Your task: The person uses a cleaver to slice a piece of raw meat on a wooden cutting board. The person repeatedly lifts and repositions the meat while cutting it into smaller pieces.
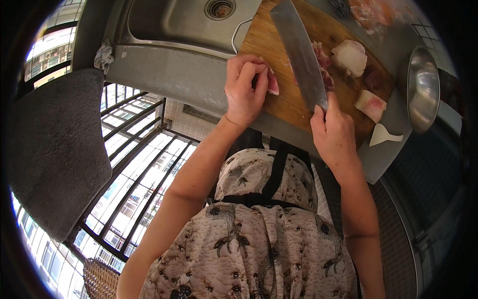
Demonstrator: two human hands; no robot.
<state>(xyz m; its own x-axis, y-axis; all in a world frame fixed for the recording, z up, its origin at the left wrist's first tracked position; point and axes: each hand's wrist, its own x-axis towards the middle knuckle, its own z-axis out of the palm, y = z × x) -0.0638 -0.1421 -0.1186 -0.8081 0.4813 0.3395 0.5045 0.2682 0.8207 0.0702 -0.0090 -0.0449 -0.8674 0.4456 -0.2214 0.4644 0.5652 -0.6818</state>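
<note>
On the wooden cutting board (285, 101), my left hand (246, 88) has its fingers curled over a piece of raw meat (273, 83) near the board's left edge. My right hand (333, 127) grips a cleaver (300, 56) near the base of its broad blade; the handle is hidden in the palm. The blade slants across the board, apart from the left hand. Cut pieces of red meat (322, 56) lie just right of the blade, partly hidden by it. Farther right are a pale, fatty chunk (350, 58) and a block of meat with skin or fat (370, 105).
A stainless steel sink (168, 22) with a drain lies at the upper left. Right of the board stand a metal bowl (424, 89) and a white scraper-like piece (384, 135). A plastic bag (373, 13) with orange contents is at the back. A crumpled cloth (104, 56) hangs at the counter's left end.
</note>
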